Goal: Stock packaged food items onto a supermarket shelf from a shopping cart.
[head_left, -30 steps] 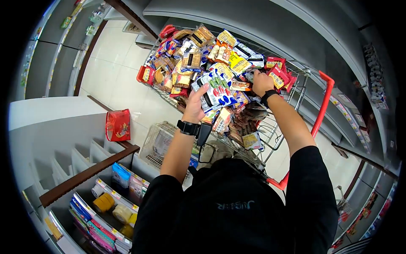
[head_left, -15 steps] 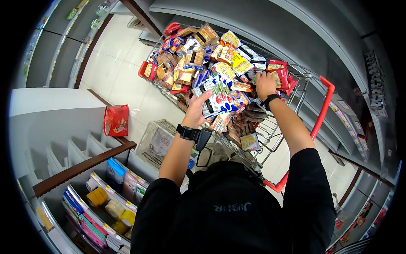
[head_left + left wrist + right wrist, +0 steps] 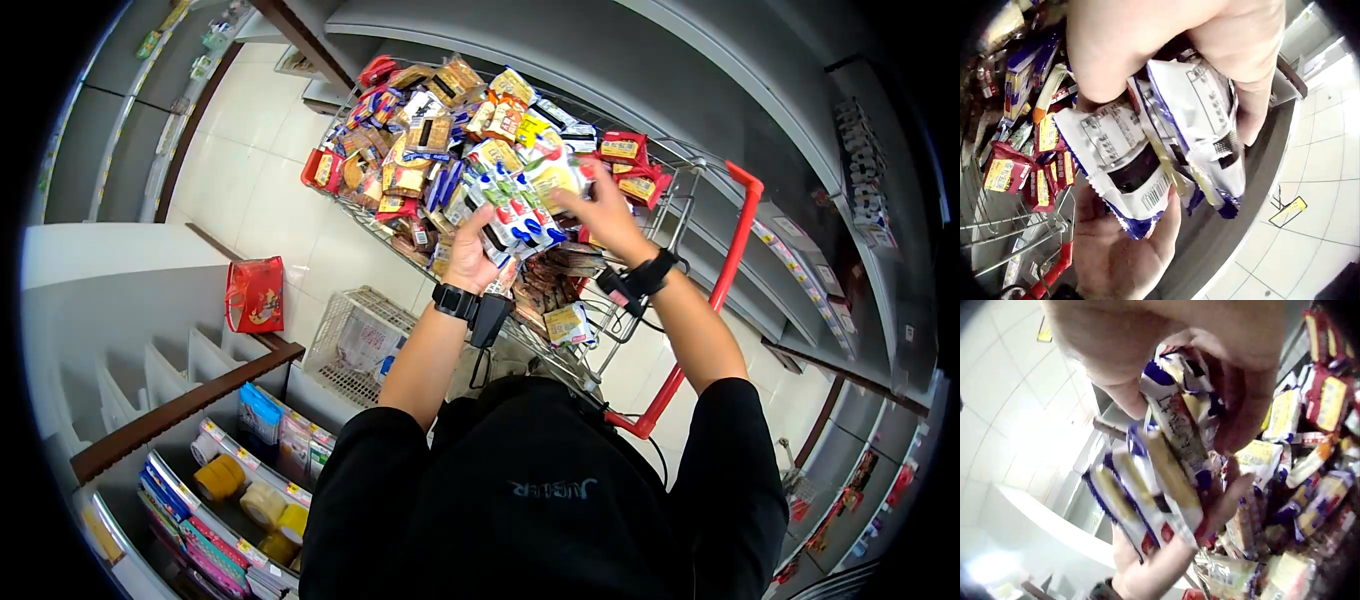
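My left hand [image 3: 470, 258] grips several white-and-blue snack packets [image 3: 520, 222], with the thumb lying over their near side. Just right of them, my right hand [image 3: 598, 215] holds another white, blue and yellow packet, blurred in the head view. From the right wrist view, that snack packet [image 3: 1175, 419] sits between curled fingers, right above the left hand's bunch. Both hands are over a wire shopping cart [image 3: 738, 240] heaped with wrapped snacks. Red-and-yellow packets [image 3: 640, 185] lie at its handle end, and light-brown biscuit packs [image 3: 430, 135] near its middle.
Grey shelving [image 3: 480, 45] runs along the cart's far side. A pale plastic basket [image 3: 325, 370] and a red bag [image 3: 255, 295] stand to the left. Shelf bins with tape rolls [image 3: 220, 478] are at the lower left.
The right hand has come out of the pile by the red packets and moved left to the left hand, bringing a packet. The left hand keeps its packets, now tilted and fanned.
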A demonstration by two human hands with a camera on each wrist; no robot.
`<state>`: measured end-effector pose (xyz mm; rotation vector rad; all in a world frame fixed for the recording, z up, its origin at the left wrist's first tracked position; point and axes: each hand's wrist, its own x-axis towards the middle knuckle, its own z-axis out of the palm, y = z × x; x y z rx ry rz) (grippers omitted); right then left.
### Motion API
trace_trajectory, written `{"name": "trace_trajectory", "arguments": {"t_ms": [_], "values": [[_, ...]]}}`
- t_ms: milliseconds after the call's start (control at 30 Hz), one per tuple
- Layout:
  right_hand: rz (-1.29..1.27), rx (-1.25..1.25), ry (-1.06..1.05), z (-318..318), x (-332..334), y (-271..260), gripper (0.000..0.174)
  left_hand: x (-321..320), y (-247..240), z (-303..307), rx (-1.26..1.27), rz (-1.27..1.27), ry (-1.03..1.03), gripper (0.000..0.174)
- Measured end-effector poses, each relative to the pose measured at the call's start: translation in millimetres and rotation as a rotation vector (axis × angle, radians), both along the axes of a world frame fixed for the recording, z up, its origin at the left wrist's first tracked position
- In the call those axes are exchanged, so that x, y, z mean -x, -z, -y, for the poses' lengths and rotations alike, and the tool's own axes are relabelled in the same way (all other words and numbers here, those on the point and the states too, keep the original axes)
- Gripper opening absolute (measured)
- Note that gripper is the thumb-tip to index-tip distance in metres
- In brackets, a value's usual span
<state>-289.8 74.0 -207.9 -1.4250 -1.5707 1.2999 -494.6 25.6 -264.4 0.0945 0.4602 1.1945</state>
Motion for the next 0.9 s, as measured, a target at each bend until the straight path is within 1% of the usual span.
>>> {"name": "trace_trajectory", "arguments": {"t_ms": [33, 67, 133, 167, 200, 233, 267, 300, 333, 400, 433, 500, 533, 600, 633, 667, 733, 767, 800, 867, 900], "values": [[-0.022, -0.063, -0.020, 13.9, 12.2, -15.1, 0.056, -3.8, -5.7, 0.7, -0.005, 0.025, 0.010, 0.053], [-0.074, -0.038, -0.049, 23.3, 18.2, -12.0, 0.050, -5.7, -9.3, 3.0, -0.006, 0.050, 0.023, 0.055], [-0.042, -0.053, -0.025, 33.4, 22.1, 13.5, 0.047, -4.7, -4.2, 7.1, -0.015, 0.067, 0.098, 0.064], [-0.063, -0.008, 0.049, 38.3, 22.7, 19.2, 0.042, -3.8, -4.6, 9.7, -0.030, 0.064, 0.118, 0.067], [-0.064, -0.009, 0.053, 38.5, 20.2, 19.2, 0.042, -1.4, -8.3, 12.2, -0.046, 0.058, 0.134, 0.069], [-0.134, 0.041, 0.060, 37.9, 17.8, 19.4, 0.038, 2.0, -1.6, 14.9, -0.010, 0.029, 0.130, 0.074], [-0.205, 0.092, 0.063, 37.5, 16.7, 19.7, 0.035, 3.1, -0.4, 17.3, -0.037, -0.015, 0.112, 0.075], [-0.217, 0.082, 0.070, 38.0, 16.6, 17.3, 0.029, 5.9, 0.8, 18.9, -0.054, -0.022, 0.126, 0.076], [-0.348, 0.154, 0.048, 37.1, 13.3, 20.7, 0.029, 8.1, 1.6, 19.8, -0.072, -0.028, 0.139, 0.077], [-0.393, 0.168, 0.123, 41.2, 11.8, 13.2, 0.026, 12.3, 0.1, 21.6, -0.068, -0.038, 0.155, 0.077], [-0.392, 0.168, 0.120, 43.5, 12.5, 13.5, 0.026, 13.3, -0.8, 22.2, -0.063, -0.026, 0.146, 0.077], [-0.509, 0.183, 0.142, 47.4, 13.7, 14.3, 0.032, 13.8, -2.9, 21.5, -0.059, -0.004, 0.129, 0.076], [-0.508, 0.182, 0.140, 48.5, 14.5, 12.4, 0.032, 13.9, -5.3, 20.7, -0.061, -0.003, 0.127, 0.076], [-0.474, 0.093, 0.103, 51.1, 16.4, 3.8, 0.041, 13.5, -11.7, 19.0, -0.094, 0.033, 0.125, 0.067], [-0.639, 0.408, 0.136, 55.6, 18.5, -27.3, 0.052, 15.6, -20.2, 15.5, -0.121, -0.001, 0.161, 0.066], [-0.639, 0.406, 0.135, 53.4, 15.1, -31.8, 0.052, 17.3, -30.8, 15.2, -0.128, -0.045, 0.219, 0.066], [-0.542, 0.539, 0.033, 48.3, 4.9, -37.0, 0.062, 29.1, -28.0, 13.9, -0.224, -0.305, 0.347, 0.066], [-0.415, 0.527, 0.061, 51.1, 4.6, -41.6, 0.071, 31.3, -24.1, 13.7, -0.236, -0.395, 0.379, 0.065], [-0.415, 0.525, 0.060, 49.2, 1.4, -32.8, 0.071, 31.0, -32.3, 12.4, -0.283, -0.464, 0.428, 0.064], [-0.340, 0.336, -0.025, 43.0, -8.1, -4.9, 0.076, 23.8, -37.0, 16.2, -0.235, -0.468, 0.333, 0.064], [-0.414, 0.332, 0.006, 43.9, -6.9, -8.6, 0.068, 22.5, -30.8, 14.7, -0.191, -0.394, 0.310, 0.062]]}}
